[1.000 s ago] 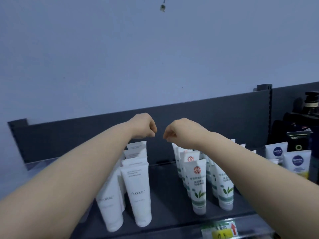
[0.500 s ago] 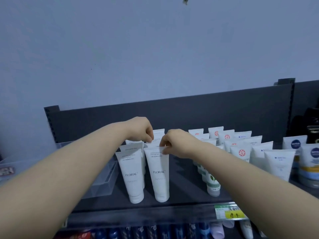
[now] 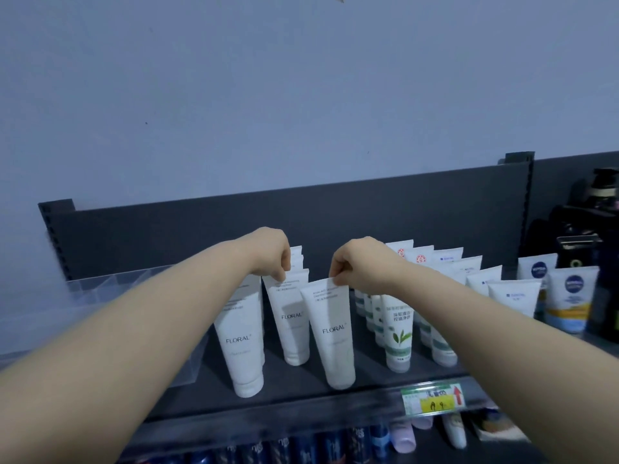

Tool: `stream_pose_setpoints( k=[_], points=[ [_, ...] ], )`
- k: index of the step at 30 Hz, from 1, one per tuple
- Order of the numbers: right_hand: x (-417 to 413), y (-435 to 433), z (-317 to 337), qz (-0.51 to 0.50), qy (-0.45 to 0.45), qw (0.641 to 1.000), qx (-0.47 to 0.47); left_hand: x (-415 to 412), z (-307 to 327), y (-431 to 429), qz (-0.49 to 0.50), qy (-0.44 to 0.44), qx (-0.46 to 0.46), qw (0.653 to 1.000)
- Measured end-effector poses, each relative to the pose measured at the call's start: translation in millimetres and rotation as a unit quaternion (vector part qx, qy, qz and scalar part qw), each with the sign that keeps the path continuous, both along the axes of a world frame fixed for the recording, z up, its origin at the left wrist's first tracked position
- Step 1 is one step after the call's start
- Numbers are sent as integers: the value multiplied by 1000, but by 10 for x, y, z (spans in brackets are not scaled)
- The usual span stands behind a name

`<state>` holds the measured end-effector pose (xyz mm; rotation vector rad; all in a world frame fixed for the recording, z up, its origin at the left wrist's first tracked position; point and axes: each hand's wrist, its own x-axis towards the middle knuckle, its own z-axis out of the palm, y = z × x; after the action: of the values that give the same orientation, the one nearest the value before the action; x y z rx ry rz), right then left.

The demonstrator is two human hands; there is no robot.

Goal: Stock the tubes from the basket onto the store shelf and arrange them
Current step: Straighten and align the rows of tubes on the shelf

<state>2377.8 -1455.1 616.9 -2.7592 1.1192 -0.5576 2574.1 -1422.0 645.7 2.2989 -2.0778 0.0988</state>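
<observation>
Several white FLORAL tubes stand cap-down on the dark shelf (image 3: 301,401). My right hand (image 3: 358,264) pinches the top edge of the front right FLORAL tube (image 3: 331,333), which stands near the shelf's front edge. My left hand (image 3: 271,252) pinches the top of the FLORAL tube behind it (image 3: 289,316). Another FLORAL tube (image 3: 241,343) stands at the front left, partly behind my left forearm. No basket is in view.
A clear plastic bin (image 3: 100,296) sits at the shelf's left. Green-leaf tubes (image 3: 398,329), white tubes with red emblems (image 3: 422,257) and blue-logo Nivea tubes (image 3: 569,299) fill the right. Dark bottles (image 3: 599,209) stand far right. A yellow price tag (image 3: 432,398) marks the shelf lip.
My right hand has drawn a FLORAL tube forward and to the right, away from the left row. My left hand now holds the tube behind it. The camera came closer.
</observation>
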Motion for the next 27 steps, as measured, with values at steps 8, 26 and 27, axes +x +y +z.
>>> stream_pose_setpoints(
  k=[8,26,27],
  points=[
    [-115,1,-10,-9,-12,1000,16,-240,-10,-161,-33,2,-34,999],
    [-300,-20,72,-31,-35,999,5,-484,-36,-381,-43,79,0,996],
    [-297,-19,92,-33,-33,999,-3,-457,-21,-372,-40,87,-1,995]
  ],
)
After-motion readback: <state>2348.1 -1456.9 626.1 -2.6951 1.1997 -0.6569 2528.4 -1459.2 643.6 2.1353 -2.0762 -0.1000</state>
